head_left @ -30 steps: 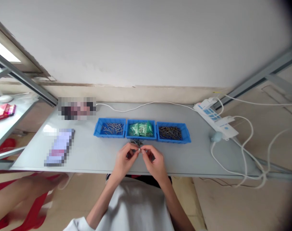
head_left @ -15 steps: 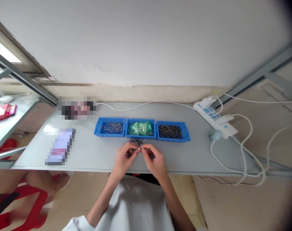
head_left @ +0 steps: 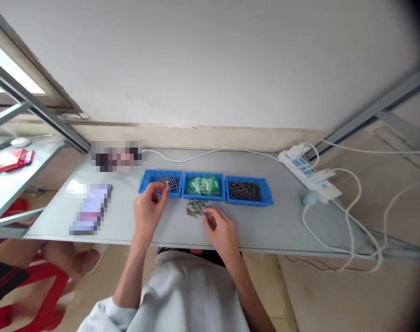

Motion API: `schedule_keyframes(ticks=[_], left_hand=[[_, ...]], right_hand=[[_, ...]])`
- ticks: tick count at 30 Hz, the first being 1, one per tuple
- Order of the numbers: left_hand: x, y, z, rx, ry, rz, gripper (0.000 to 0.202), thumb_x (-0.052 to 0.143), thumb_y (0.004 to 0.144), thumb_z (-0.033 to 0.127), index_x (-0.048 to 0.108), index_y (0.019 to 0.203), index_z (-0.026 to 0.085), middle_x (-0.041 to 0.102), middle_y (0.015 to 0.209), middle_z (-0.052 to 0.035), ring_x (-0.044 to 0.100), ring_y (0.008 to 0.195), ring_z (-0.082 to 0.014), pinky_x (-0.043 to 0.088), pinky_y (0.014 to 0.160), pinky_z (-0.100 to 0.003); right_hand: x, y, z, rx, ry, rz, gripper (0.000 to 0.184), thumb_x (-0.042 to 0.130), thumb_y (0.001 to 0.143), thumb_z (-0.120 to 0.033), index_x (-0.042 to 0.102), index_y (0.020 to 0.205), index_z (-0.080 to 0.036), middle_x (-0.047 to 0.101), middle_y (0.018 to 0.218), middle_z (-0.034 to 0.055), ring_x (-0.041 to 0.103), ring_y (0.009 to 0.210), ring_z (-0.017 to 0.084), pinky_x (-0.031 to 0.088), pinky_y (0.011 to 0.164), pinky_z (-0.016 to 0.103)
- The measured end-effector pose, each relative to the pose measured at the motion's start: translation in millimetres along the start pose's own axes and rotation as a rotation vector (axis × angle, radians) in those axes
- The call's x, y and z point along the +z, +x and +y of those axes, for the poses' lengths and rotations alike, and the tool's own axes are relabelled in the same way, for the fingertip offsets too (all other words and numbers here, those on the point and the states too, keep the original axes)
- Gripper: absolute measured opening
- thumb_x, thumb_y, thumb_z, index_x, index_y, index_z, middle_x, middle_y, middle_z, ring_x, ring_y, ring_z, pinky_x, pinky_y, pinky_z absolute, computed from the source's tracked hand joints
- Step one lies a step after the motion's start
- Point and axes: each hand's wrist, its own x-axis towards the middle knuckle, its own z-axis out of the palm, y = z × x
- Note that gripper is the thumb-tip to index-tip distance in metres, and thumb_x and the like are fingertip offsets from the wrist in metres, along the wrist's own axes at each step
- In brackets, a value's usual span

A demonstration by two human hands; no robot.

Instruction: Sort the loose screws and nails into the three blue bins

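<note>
My left hand (head_left: 148,205) is at the near edge of the left blue bin (head_left: 144,189), thumb and index finger pinched at a tiny whitish piece I cannot make out. Silver nail-like pins (head_left: 170,183) lie loose in that bin. Over the table, my right hand (head_left: 222,230) is closed, its fingertips pinching a thin metal pin (head_left: 206,213). Beside those fingertips is a small pile of silver and brass-coloured pins (head_left: 193,210). The middle blue bin (head_left: 203,197) holds green plastic packets (head_left: 203,185), and the right blue bin (head_left: 269,199) holds darker metal pins (head_left: 244,190).
A blurred-out phone-like object (head_left: 92,208) lies at the left, with another blurred object (head_left: 117,157) behind it. White power strip (head_left: 310,173) and cables (head_left: 351,221) occupy the right side. A person's bare legs (head_left: 62,260) show beside a red stool (head_left: 45,295) at lower left.
My hands have come apart. The left has moved left and forward to the left bin, while the right stays near the pile. More of the pile's brass-coloured pins show now.
</note>
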Motion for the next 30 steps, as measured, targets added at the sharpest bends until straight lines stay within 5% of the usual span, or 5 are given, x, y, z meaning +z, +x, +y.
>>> schedule_keyframes(ticks=[6, 11, 18, 23, 30], left_hand=[[-5.5, 8.1, -13.6, -0.052, 0.257, -0.016, 0.025, 0.061, 0.100, 0.039, 0.077, 0.110, 0.023, 0.071, 0.072, 0.0008, 0.055, 0.056, -0.0139, 0.034, 0.061, -0.024], [12.3, -35.1, -8.2, 0.006, 0.021, -0.144, 0.026, 0.058, 0.102, 0.038, 0.077, 0.104, 0.022, 0.068, 0.067, 0.0029, 0.051, 0.052, -0.0108, 0.039, 0.060, -0.022], [41.5, -72.0, 28.3, -0.043, -0.364, -0.410, 0.023, 0.062, 0.100, 0.036, 0.079, 0.108, 0.021, 0.075, 0.078, -0.0009, 0.053, 0.055, -0.0111, 0.044, 0.058, -0.022], [54.4, -78.2, 31.8, -0.068, -0.568, -0.351, 0.020, 0.064, 0.100, 0.032, 0.079, 0.100, 0.018, 0.074, 0.089, -0.0052, 0.053, 0.060, -0.0114, 0.044, 0.058, -0.023], [58.0, -81.1, 25.5, -0.066, -0.583, -0.297, 0.012, 0.065, 0.099, 0.030, 0.071, 0.097, 0.019, 0.072, 0.097, -0.0045, 0.051, 0.059, -0.0090, 0.044, 0.059, -0.021]], right_hand=[[2.2, 3.1, 3.3, -0.008, -0.053, -0.029, 0.016, 0.053, 0.098, -0.022, 0.066, 0.089, -0.023, 0.066, 0.073, 0.0007, 0.061, 0.064, 0.017, 0.040, 0.062, 0.027], [2.2, 2.2, 4.1, 0.012, -0.014, -0.023, 0.014, 0.052, 0.101, -0.025, 0.063, 0.093, -0.023, 0.069, 0.079, 0.0023, 0.063, 0.066, 0.018, 0.042, 0.063, 0.027], [-2.3, -0.3, -3.3, 0.035, 0.367, -0.005, 0.011, 0.053, 0.107, -0.032, 0.059, 0.104, -0.023, 0.069, 0.086, 0.0021, 0.066, 0.073, 0.017, 0.051, 0.071, 0.026], [-1.6, 0.2, -7.8, 0.009, 0.428, 0.015, 0.010, 0.054, 0.107, -0.030, 0.060, 0.103, -0.023, 0.069, 0.088, 0.0022, 0.063, 0.071, 0.015, 0.051, 0.069, 0.026], [-4.7, -0.9, -7.0, 0.060, 0.463, -0.006, 0.014, 0.057, 0.105, -0.029, 0.069, 0.108, -0.023, 0.073, 0.095, 0.0039, 0.064, 0.074, 0.016, 0.051, 0.067, 0.026]])
